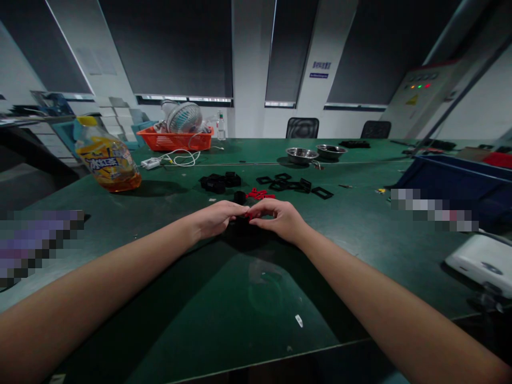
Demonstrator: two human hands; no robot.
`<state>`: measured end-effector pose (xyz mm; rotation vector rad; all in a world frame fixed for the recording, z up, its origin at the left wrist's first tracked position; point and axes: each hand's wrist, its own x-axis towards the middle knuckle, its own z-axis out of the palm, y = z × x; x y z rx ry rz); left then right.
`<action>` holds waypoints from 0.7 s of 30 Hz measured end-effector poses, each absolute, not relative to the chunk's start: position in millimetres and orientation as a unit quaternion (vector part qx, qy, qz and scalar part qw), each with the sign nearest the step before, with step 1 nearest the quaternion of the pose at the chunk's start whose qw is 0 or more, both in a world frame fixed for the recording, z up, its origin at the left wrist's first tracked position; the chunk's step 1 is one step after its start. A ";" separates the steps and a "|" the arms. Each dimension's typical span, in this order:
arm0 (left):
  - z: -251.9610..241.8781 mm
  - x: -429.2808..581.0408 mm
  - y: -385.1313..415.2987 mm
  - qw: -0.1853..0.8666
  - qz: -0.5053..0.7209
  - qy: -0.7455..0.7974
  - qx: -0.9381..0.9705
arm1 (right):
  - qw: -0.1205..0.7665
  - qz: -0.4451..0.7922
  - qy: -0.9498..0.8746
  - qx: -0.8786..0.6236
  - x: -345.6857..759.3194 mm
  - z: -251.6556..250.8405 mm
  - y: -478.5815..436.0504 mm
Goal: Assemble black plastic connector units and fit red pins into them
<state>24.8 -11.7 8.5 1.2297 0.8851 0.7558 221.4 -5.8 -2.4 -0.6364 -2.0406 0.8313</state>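
Both hands meet over the middle of the green table (180,298). My left hand (216,218) is closed on a small black part (241,221), which it mostly covers. Between the thumb and forefinger of my right hand (280,217) is a small red piece (250,216), pressed against the black part. Just beyond my fingertips lie several loose red pieces (262,194), and a black block (239,197) stands beside them. Behind are a heap of black blocks (220,182) and several flat black frames (322,192).
A bottle of orange drink (108,157) stands at left. Farther back are a red basket (176,141) holding a fan (184,117), a white power strip (151,163) and two metal bowls (302,155). On the right are a blue bin (452,178) and a white device (482,261).
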 end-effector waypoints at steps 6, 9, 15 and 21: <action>10.9 25.7 -13.4 0.678 0.327 0.394 0.528 | 0.408 0.320 -0.816 -0.254 220.7 -1.6 -6.2; 8.4 27.2 -12.4 0.677 0.332 0.397 0.524 | 0.409 0.315 -0.817 -0.256 220.4 -0.8 -6.3; -1.1 34.4 -11.8 0.593 0.411 0.418 0.552 | 0.399 0.295 -0.818 -0.290 222.7 0.9 -5.0; -6.8 30.7 -15.8 0.514 0.425 0.434 0.606 | 0.372 0.299 -0.818 -0.321 228.2 4.7 -3.4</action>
